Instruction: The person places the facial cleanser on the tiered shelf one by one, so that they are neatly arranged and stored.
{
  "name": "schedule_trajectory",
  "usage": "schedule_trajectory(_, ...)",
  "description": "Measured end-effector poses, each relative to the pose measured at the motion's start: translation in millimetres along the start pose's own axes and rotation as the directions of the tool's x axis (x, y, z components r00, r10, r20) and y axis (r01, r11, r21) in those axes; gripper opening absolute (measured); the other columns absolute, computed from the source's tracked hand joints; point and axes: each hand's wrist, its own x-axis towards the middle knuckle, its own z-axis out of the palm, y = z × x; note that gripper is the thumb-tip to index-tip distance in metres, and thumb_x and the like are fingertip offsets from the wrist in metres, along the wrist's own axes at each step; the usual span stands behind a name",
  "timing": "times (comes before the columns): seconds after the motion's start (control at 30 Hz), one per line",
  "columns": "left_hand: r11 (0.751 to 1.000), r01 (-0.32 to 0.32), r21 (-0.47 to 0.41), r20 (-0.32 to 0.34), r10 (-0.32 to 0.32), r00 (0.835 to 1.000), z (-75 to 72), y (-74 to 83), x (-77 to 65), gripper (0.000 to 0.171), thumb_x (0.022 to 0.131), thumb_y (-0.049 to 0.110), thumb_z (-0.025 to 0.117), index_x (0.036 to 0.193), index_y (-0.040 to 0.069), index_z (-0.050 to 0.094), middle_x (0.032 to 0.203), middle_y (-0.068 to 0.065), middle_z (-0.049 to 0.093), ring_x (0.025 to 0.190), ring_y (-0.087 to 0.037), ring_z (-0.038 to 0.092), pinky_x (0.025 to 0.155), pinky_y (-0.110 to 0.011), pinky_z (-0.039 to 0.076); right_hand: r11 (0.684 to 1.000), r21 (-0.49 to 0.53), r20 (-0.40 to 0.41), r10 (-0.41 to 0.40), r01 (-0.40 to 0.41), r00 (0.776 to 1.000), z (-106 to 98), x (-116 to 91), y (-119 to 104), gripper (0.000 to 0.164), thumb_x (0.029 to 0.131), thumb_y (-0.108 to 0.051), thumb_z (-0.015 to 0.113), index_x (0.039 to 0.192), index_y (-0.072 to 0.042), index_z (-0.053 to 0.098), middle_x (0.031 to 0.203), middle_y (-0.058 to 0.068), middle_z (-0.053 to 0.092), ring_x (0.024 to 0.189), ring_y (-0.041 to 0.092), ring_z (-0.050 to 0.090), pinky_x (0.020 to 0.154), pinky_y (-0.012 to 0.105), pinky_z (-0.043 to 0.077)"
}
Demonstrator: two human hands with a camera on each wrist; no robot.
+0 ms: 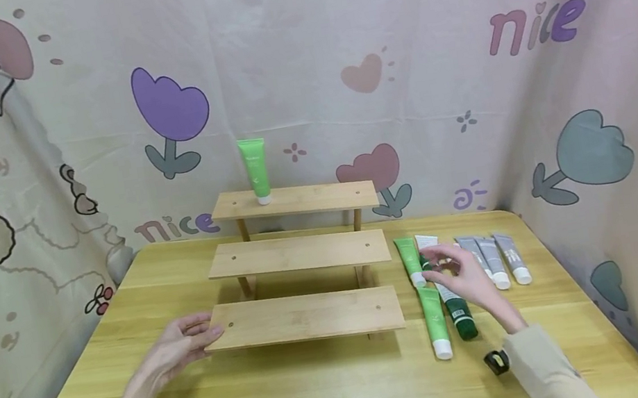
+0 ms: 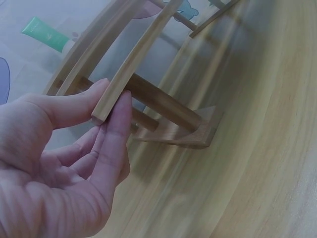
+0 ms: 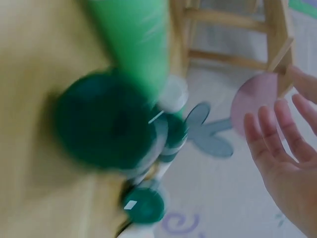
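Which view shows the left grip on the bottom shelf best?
Left wrist: close up, the left grip pinches the bottom shelf between thumb and finger. Head shows it smaller, partly hidden; right wrist doesn't show it.

I see a three-tier wooden rack, a light-green tube cap-down on top, matching tubes lying to the right.

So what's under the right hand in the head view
One white-and-dark-green tube shows partly on the near side of the right hand; a second such tube peeks out beyond it. The hand covers the rest of both, so those parts can't be seen there.
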Motion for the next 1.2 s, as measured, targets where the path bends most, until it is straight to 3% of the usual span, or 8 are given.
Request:
schedule_trajectory(0.17, 1.0, -0.001, -0.005, 0.0, 0.001, 1.0, 0.2, -0.9, 2.5, 0.078, 0.1, 0.016, 0.063, 0.149, -0.021, 0.015, 0.123, -0.01, 0.061, 0.1, -0.006, 0.064, 0.079, -0.028, 0.061, 0.998, -0.061, 0.017, 0.0, 0.001, 1.0, -15, -23, 13, 0.039, 0.081, 0.002, 0.08, 0.118, 0.005, 0.068, 0.097, 0.016, 0.064, 0.083, 0.008, 0.059, 0.071, 0.025, 0.061)
schedule_trajectory(0.3, 1.0, 0.002, -0.002, -0.004, -0.002, 1.0, 0.0, -2.1, 2.7, 0.078, 0.1, 0.016, 0.064, 0.149, -0.021, 0.016, 0.123, -0.011, 0.06, 0.099, -0.006, 0.064, 0.08, -0.028, 0.061, 0.997, -0.076, 0.043, 0.028, -0.025, 0.999, -24, -36, 22, 0.042, 0.079, 0.003, 0.081, 0.118, 0.007, 0.067, 0.093, 0.013, 0.061, 0.08, 0.008, 0.058, 0.065, 0.019, 0.057)
schedule_trajectory(0.47, 1.0, 0.002, 0.0, -0.007, -0.002, 1.0, 0.8, -0.8, 1.9, 0.078, 0.1, 0.016, 0.063, 0.149, -0.022, 0.016, 0.126, -0.014, 0.06, 0.1, -0.005, 0.064, 0.079, -0.028, 0.061, 0.993, -0.11, 0.083, 0.048, -0.039, 0.995, -31, -48, 29, 0.046, 0.076, 0.001, 0.084, 0.118, 0.009, 0.066, 0.088, 0.012, 0.058, 0.076, 0.009, 0.056, 0.062, 0.022, 0.057)
schedule_trajectory(0.7, 1.0, 0.006, 0.008, -0.015, -0.006, 1.0, 0.7, -1.2, 2.1, 0.08, 0.1, 0.017, 0.065, 0.149, -0.023, 0.016, 0.133, -0.025, 0.057, 0.099, -0.004, 0.065, 0.079, -0.027, 0.061, 0.975, -0.186, 0.154, 0.149, -0.12, 0.977, -35, -55, 36, 0.052, 0.077, -0.011, 0.086, 0.122, 0.006, 0.064, 0.086, 0.009, 0.06, 0.075, 0.006, 0.056, 0.065, 0.021, 0.056)
schedule_trajectory(0.93, 1.0, -0.012, -0.006, 0.008, 0.012, 1.0, -2.6, -3.3, 2.6, 0.085, 0.099, 0.02, 0.066, 0.148, -0.024, 0.013, 0.123, -0.011, 0.061, 0.099, -0.003, 0.065, 0.082, -0.027, 0.061, 0.96, -0.216, 0.187, 0.219, -0.178, 0.958, -31, -55, 42, 0.06, 0.078, -0.02, 0.087, 0.126, 0.007, 0.061, 0.085, 0.008, 0.059, 0.073, 0.008, 0.055, 0.062, 0.018, 0.051)
schedule_trajectory(1.03, 1.0, -0.005, -0.014, -0.008, 0.005, 1.0, -1.5, -2.3, 1.9, 0.083, 0.099, 0.019, 0.066, 0.148, -0.024, 0.014, 0.125, -0.013, 0.061, 0.098, -0.004, 0.065, 0.082, -0.028, 0.061, 0.957, -0.23, 0.195, 0.223, -0.177, 0.955, -29, -55, 44, 0.063, 0.077, -0.021, 0.088, 0.126, 0.008, 0.061, 0.083, 0.007, 0.058, 0.071, 0.006, 0.053, 0.061, 0.017, 0.05)
schedule_trajectory(1.2, 1.0, -0.003, -0.016, -0.005, 0.003, 1.0, 1.1, 0.6, 0.3, 0.079, 0.1, 0.016, 0.064, 0.149, -0.023, 0.015, 0.117, -0.004, 0.064, 0.098, -0.003, 0.065, 0.079, -0.026, 0.061, 0.956, -0.249, 0.189, 0.207, -0.156, 0.96, -29, -56, 47, 0.06, 0.076, -0.017, 0.088, 0.124, 0.008, 0.062, 0.083, 0.006, 0.058, 0.07, 0.005, 0.053, 0.06, 0.017, 0.05)
